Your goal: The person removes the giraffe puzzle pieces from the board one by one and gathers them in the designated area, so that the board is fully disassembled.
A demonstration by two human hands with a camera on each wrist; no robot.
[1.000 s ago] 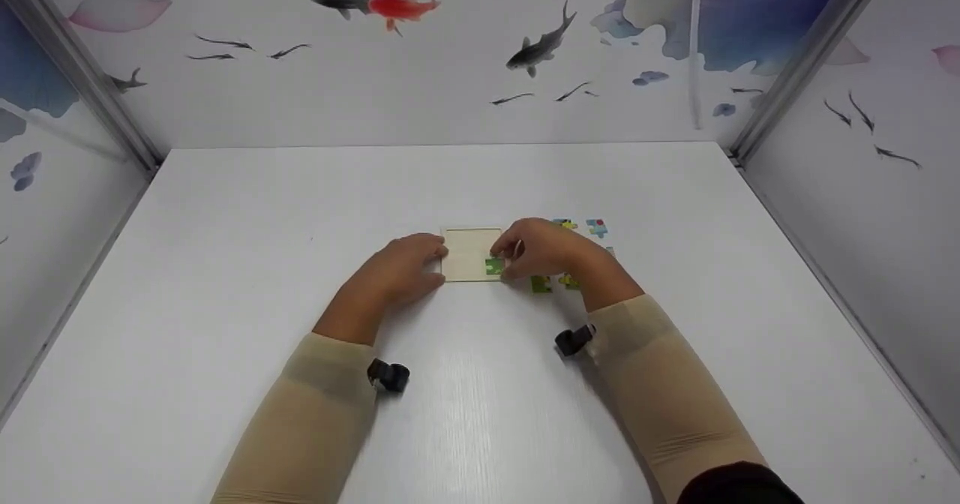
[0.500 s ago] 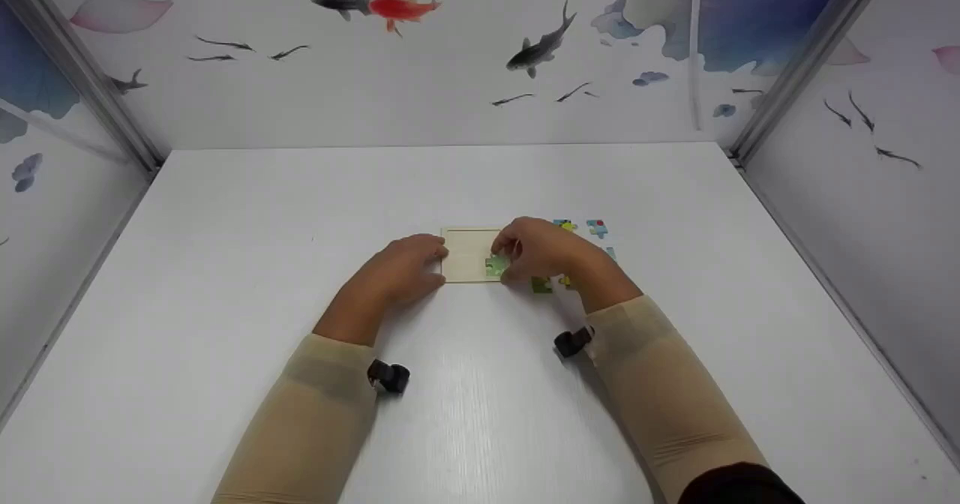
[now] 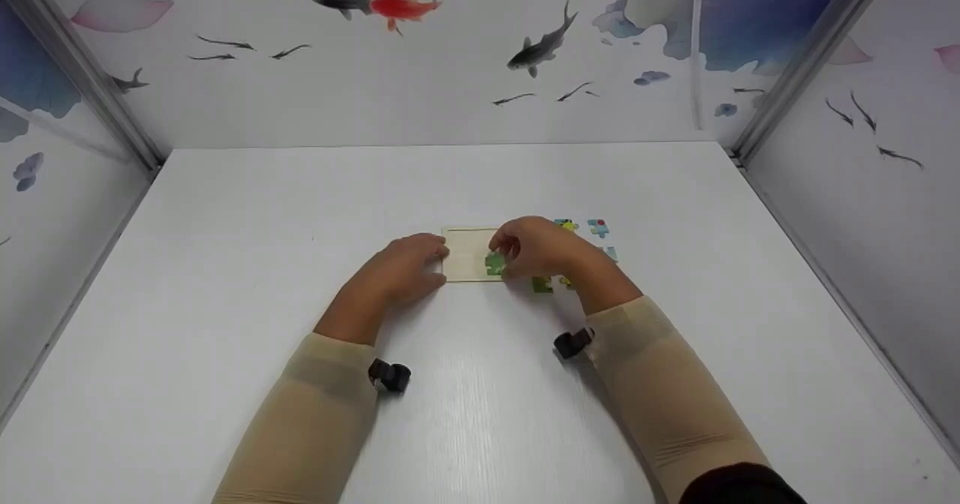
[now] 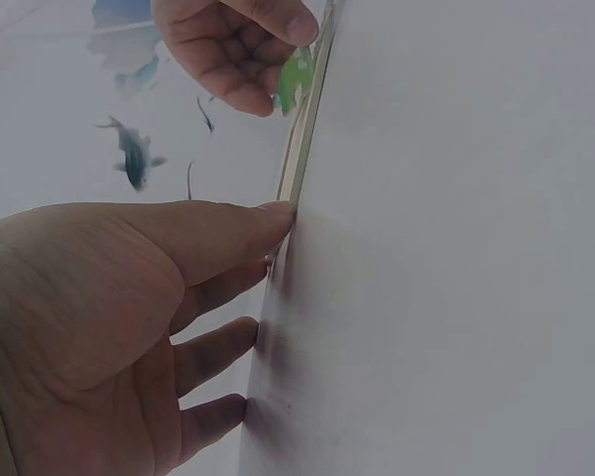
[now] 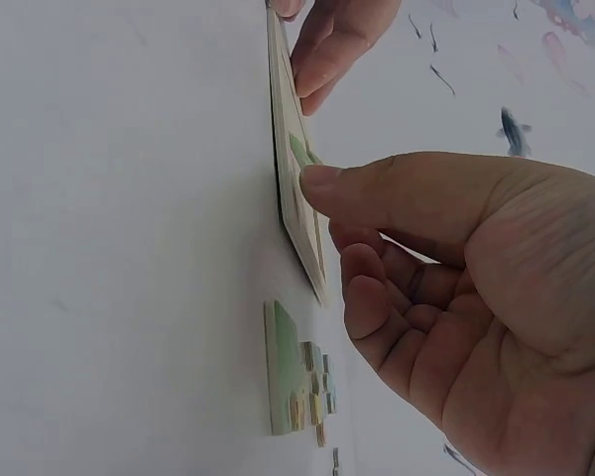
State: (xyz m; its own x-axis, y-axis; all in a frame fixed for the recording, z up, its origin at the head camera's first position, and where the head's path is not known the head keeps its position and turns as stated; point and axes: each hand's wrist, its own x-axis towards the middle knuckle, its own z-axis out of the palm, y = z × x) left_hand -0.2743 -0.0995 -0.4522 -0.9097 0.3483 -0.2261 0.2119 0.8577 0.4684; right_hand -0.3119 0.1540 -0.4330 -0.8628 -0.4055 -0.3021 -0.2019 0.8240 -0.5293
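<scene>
A shallow wooden puzzle tray (image 3: 465, 256) lies flat on the white table. At its left side my left hand (image 3: 405, 268) holds the edge, thumb near the front corner and fingers farther back; in the left wrist view, this hand's (image 4: 109, 307) other fingertips rest on the table. My right hand (image 3: 544, 249) pinches a green jigsaw piece (image 3: 494, 264) between thumb and fingers over the tray's front right part. In the right wrist view the piece (image 5: 299, 151) is tilted, partly hidden by the thumb.
Loose jigsaw pieces lie right of the tray: a green piece (image 3: 542, 285), a yellow and blue piece (image 3: 566, 225), and a blue piece with a red spot (image 3: 598, 227). Others are partly hidden under the right forearm. Printed panels (image 3: 450, 99) wall the table.
The green piece has tilted and shifted slightly within the tray's front right part, still in the right hand's pinch. The left hand and the tray have stayed put.
</scene>
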